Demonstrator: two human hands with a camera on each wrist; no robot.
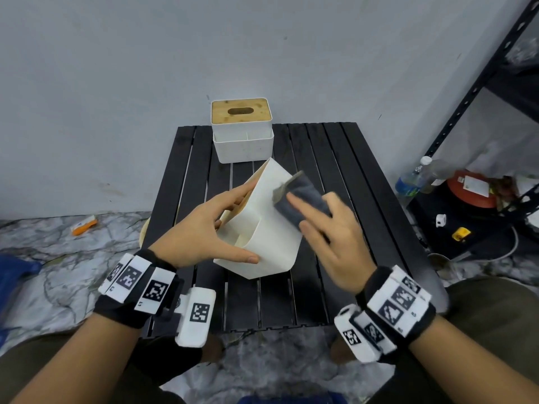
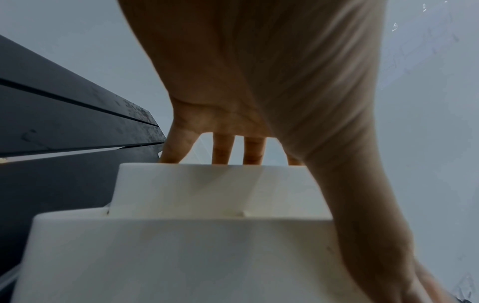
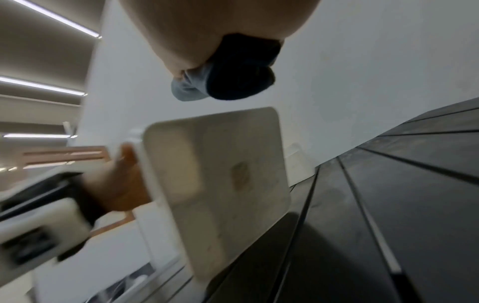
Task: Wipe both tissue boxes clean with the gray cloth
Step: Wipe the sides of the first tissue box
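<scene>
White plastic filled the middle of the head view: the near tissue box was tipped on its side above the black slatted table, its underside turned up and to the right. The left hand held it there, thumb laid along the lower wall, fingers reaching over the far edge onto the wooden lid side. In the left wrist view those fingers ran fairly straight past the box's stepped white wall. The right hand pressed the folded gray cloth against the upturned face, fingers stretched over the cloth, thumb side tucked beneath. The right wrist view was blurred, yet the cloth showed bunched under the palm, with the box's base below. The second tissue box, wooden lid up, stood upright at the table's far edge against the wall, apart from both hands.
</scene>
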